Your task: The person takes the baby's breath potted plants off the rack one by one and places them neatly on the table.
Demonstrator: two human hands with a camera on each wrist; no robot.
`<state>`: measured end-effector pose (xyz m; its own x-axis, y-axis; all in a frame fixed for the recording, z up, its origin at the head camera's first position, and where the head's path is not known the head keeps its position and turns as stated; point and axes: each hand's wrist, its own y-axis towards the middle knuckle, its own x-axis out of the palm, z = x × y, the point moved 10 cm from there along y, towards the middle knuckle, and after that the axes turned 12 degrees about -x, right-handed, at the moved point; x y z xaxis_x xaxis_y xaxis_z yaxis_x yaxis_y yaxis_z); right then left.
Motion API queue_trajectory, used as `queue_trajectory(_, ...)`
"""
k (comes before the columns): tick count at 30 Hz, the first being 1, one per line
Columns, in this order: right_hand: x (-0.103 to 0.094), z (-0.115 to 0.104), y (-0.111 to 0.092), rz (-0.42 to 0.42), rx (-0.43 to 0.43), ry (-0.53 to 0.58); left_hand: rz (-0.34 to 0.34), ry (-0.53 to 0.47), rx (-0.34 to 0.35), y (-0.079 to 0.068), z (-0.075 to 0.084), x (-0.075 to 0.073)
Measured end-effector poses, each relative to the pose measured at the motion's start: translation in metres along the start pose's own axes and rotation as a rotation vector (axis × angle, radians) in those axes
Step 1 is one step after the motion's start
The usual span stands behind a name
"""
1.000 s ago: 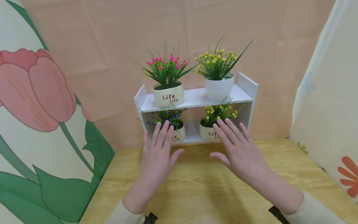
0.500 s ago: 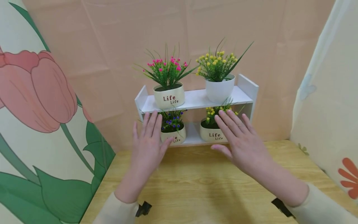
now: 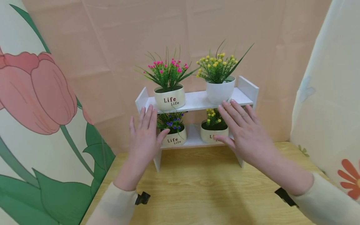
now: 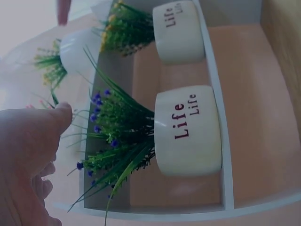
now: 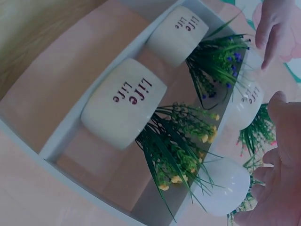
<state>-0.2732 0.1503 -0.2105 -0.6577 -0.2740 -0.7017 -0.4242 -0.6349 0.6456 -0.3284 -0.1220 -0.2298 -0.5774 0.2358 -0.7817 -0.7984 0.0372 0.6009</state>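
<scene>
A white two-tier shelf stands on the table with four-sided frame and short legs. Its top board bears a cream "Life" pot of pink flowers and a plain white pot of yellow flowers. Below sit a cream pot with blue-purple flowers and another cream pot with yellow flowers. My left hand, fingers straight and thumb spread, is raised before the shelf's left side. My right hand, likewise outstretched, is raised before the right side, partly hiding the lower yellow-flowered pot. Neither hand holds anything.
The wooden table extends in front of the shelf. Behind hangs a creased peach backdrop. A tulip-printed panel borders the left, and a pale panel with an orange flower borders the right.
My left hand has moved left and up, uncovering more of the blue-purple-flowered pot. My right hand has risen slightly and shifted right. The shelf's legs now show; the pots stay in place.
</scene>
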Motion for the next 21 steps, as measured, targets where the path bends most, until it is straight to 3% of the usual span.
queue_trajectory(7,-0.002,0.012,0.006,-0.05,0.028,0.002,-0.022,0.028,-0.016,0.011,-0.006,0.005)
queue_trajectory(21,-0.005,0.048,0.019,-0.088,0.103,0.025,-0.104,-0.019,-0.042,0.024,-0.014,0.022)
